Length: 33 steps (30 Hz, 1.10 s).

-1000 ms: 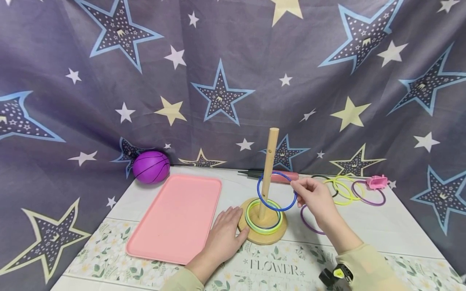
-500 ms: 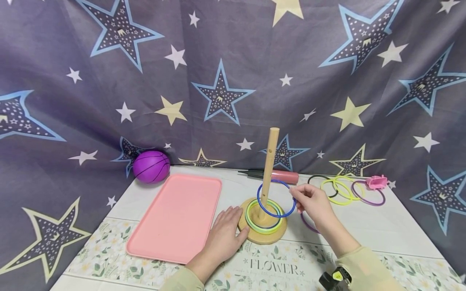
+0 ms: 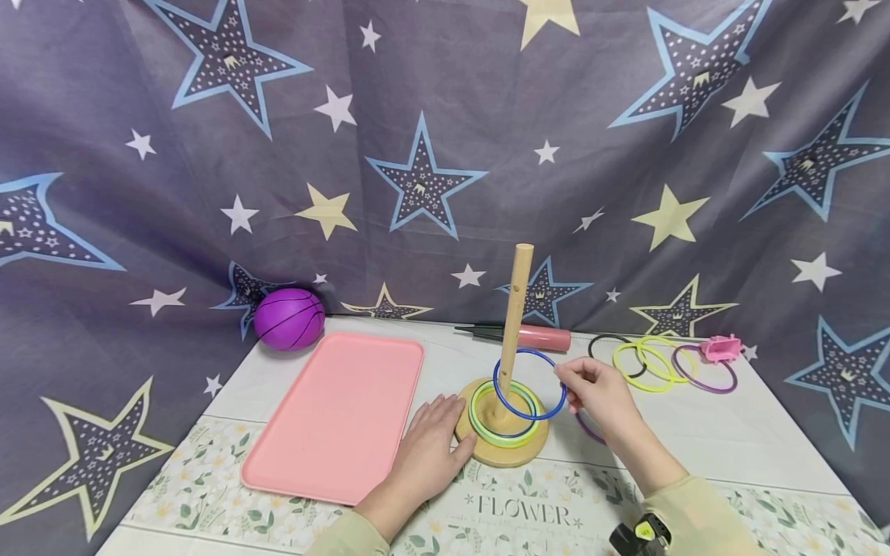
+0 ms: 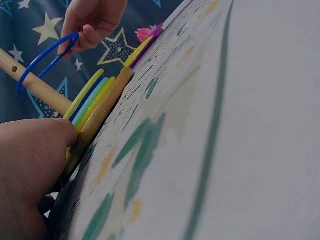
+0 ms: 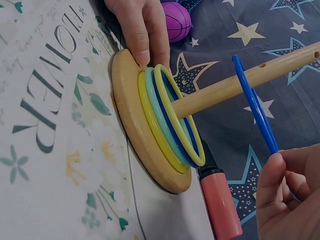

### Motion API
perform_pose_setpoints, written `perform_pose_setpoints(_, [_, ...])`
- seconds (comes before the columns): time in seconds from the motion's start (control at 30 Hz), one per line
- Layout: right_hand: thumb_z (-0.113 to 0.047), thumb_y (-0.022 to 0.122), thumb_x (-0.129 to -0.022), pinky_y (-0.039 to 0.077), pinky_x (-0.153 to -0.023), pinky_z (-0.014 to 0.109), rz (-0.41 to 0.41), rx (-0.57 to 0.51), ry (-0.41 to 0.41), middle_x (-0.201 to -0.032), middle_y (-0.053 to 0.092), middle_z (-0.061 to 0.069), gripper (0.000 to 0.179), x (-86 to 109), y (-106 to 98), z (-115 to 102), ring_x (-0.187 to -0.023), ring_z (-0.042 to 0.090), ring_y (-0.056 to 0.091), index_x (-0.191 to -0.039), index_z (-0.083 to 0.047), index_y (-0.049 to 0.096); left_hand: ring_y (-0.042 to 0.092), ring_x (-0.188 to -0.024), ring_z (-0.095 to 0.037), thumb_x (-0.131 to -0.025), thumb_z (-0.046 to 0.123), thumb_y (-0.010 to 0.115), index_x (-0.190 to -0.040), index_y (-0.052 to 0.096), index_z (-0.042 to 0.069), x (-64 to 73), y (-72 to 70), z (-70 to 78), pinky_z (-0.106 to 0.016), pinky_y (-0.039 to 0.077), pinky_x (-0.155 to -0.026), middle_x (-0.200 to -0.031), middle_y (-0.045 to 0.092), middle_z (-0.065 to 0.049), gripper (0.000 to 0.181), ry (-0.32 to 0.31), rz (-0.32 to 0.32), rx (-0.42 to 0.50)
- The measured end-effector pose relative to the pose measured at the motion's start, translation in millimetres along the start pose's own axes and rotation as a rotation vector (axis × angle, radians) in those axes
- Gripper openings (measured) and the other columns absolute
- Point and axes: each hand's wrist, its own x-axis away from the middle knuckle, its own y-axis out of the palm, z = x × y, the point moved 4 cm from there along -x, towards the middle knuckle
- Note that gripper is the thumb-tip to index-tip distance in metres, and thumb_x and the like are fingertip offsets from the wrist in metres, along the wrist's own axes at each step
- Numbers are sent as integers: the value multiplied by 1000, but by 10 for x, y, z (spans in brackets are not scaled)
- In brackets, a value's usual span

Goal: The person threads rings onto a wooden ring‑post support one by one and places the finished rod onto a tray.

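My right hand point(image 3: 601, 390) pinches a blue ring point(image 3: 535, 418) at its right side, between thumb and fingertips. That ring encircles the lower part of the upright wooden peg point(image 3: 516, 309) and hangs above the stacked rings. In the left wrist view, several yellow, teal and blue rings point(image 4: 92, 97) lie stacked around the peg's foot. They rest on the round wooden base point(image 3: 511, 459). My left hand point(image 3: 431, 448) rests with its fingers extended along the base's left edge; the right wrist view shows its fingertips point(image 5: 142, 52) at the base beside the rings.
Left of the base lies a pink tray point(image 3: 334, 417), with a purple ball point(image 3: 288, 319) behind it. A pink hand pump point(image 3: 545, 337) lies behind the peg. Loose rings point(image 3: 643, 380) and a small pink piece point(image 3: 719, 348) lie at the back right. One purple ring point(image 3: 589, 430) is partly hidden by my right hand.
The blue ring has come lower along the peg, with my right hand sinking slightly too. My left hand stays in place on the base.
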Motion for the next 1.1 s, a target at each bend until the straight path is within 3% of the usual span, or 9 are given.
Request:
perform_pose_setpoints(0.53, [-16,76,-107,57,-55,25,-18,4,-23,-79,65,3,20,6,65,108,-62,12,61,-111,4,75,38,-160,-40,-109,36,66,-161,54,1,1,10,7,-58,22,-134,-166,51,-21,64,-2,0,-4])
perform_pose_setpoints(1.1, [-12,73,-108,55,-53,24,-85,78,-11,-77,63,5,20,-2,308,205,-64,14,59,-109,7,74,39,-160,-41,-109,36,67,-161,54,1,-6,15,-4,-59,22,-134,-166,52,-20,64,0,8,2])
